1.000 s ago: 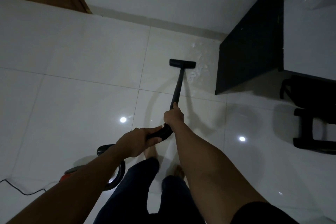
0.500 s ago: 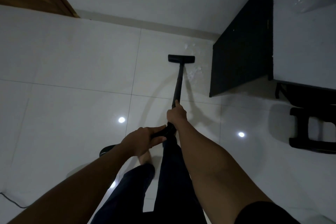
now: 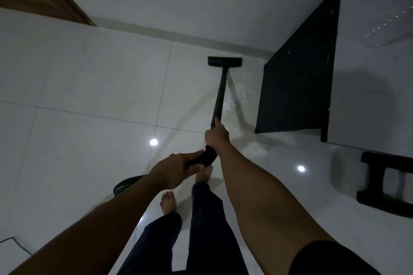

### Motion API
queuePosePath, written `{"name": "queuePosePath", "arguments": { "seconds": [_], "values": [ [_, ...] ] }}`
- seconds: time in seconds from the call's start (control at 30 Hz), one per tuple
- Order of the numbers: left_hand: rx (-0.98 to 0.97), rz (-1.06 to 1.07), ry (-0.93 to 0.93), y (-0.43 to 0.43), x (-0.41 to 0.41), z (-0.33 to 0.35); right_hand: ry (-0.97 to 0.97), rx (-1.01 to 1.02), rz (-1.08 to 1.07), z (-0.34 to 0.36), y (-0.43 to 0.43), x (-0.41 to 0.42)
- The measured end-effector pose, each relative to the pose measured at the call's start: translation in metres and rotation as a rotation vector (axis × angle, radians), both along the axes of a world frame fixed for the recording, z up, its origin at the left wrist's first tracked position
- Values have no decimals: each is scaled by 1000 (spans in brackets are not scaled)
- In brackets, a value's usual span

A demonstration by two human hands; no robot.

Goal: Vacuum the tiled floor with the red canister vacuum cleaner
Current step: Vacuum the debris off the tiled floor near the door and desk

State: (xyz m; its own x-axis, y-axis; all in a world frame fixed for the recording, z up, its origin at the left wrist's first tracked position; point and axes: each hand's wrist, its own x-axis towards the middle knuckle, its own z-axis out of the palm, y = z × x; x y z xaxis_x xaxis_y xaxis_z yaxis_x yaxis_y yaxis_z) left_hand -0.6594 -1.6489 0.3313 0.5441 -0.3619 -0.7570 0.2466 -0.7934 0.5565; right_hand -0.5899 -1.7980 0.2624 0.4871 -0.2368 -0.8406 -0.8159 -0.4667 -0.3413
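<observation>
Moved: nozzle (image 3: 224, 61) has slid farther toward the wall, upper centre; feet have stepped forward.
Hands: right hand (image 3: 216, 138) grips wand (image 3: 220, 94); left hand (image 3: 176, 169) grips hose (image 3: 206, 158).
Canister: unseen.
Risk: swinging right for the scraps (image 3: 238, 96) may knock the cabinet (image 3: 295, 87).

Two arms in shot, forearms bare down to left hand (image 3: 176, 168) & right hand (image 3: 216, 137), both bare too. Right arm: short sleeve (image 3: 330, 259) at near-right corner, black or v. dark, plain, hem curving round the upper arm. Left arm bare all the way to the near-left edge. Legs: long dark trousers (image 3: 207, 230), navy or black, can't tell in this light, plain fabric w/ soft folds, hems at the ankles. Left foot (image 3: 168, 202) & right foot (image 3: 204, 174) bare, toes showing.
</observation>
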Motion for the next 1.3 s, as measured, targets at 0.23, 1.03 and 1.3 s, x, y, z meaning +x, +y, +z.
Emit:
{"name": "queuePosePath", "arguments": {
  "seconds": [0.23, 1.03, 1.3],
  "values": [
    [42, -51, 5, -3, 11, -2, -48, -36, -96, -2, -7, 0],
    [-8, -58, -56, -9, -29, -8, 19, -4, -13, 4, -22, -27],
    [-57, -163, -138, 25, -88, -1, -38, -23, 55, 23, 4, -95]
  ]
}}
